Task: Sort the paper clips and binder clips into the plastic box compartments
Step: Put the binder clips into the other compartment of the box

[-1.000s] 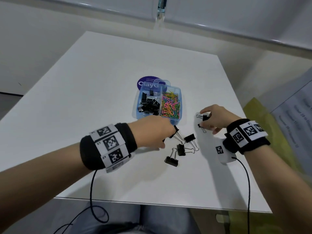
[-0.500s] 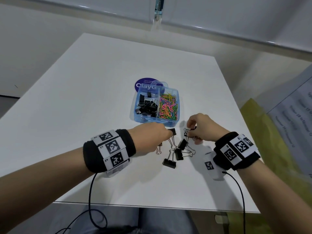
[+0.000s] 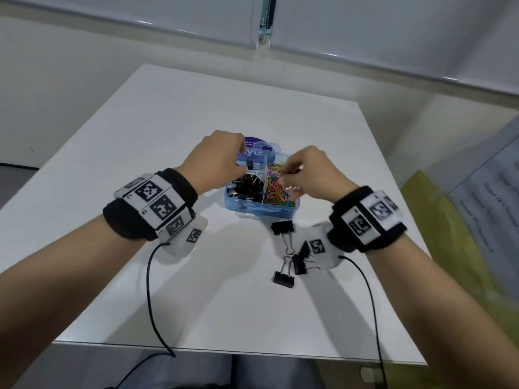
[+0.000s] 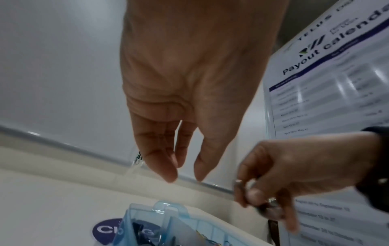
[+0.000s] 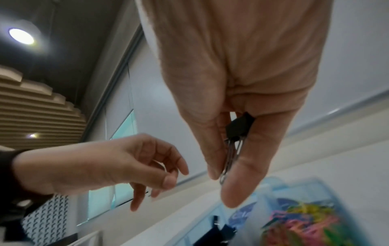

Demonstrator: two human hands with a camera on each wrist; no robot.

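A blue plastic box (image 3: 261, 213) stands mid-table, with black binder clips (image 3: 247, 188) in its left compartment and coloured paper clips (image 3: 276, 192) in its right one. My left hand (image 3: 241, 164) hovers over the left compartment; in the left wrist view its fingers (image 4: 168, 173) hang relaxed and hold nothing. One black clip (image 3: 248, 164) lies just below them. My right hand (image 3: 283, 175) is over the right compartment and pinches a black binder clip (image 5: 240, 128) by its wire handles. Several loose binder clips (image 3: 282, 227) lie on the table in front of the box.
A purple round label (image 3: 252, 151) lies behind the box. A printed calendar sheet (image 3: 491, 197) and a yellow-green surface (image 3: 438, 220) lie off the table's right edge. Cables hang from both wrists over the near table edge (image 3: 224, 350).
Both hands rose from the loose clips on the table to above the box. The left hand let go of its binder clip; the right hand brought one along.
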